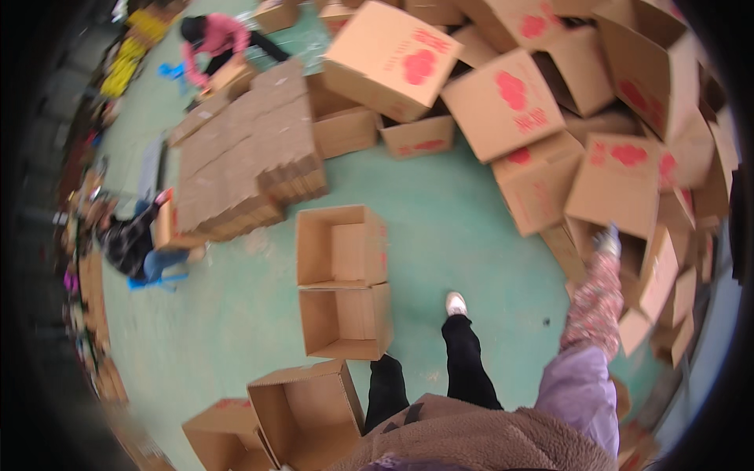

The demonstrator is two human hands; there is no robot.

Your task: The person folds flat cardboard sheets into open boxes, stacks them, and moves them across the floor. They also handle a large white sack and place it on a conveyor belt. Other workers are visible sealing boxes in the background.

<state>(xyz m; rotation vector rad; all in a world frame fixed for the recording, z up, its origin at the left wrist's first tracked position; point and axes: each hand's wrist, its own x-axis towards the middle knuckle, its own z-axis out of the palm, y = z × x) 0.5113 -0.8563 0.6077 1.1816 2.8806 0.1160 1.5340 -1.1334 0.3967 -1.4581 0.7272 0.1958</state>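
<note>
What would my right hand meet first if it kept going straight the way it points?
Probably the heap of cardboard boxes: the right hand points up toward the nearest red-printed box there. Depth is unclear, and the hand is blurred.

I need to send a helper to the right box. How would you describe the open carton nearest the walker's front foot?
On the green floor, two open cartons sit end to end left of the white shoe. Take the nearer carton: it lies beside the shoe, while its twin lies farther away, toward the flattened cardboard stack.
</note>
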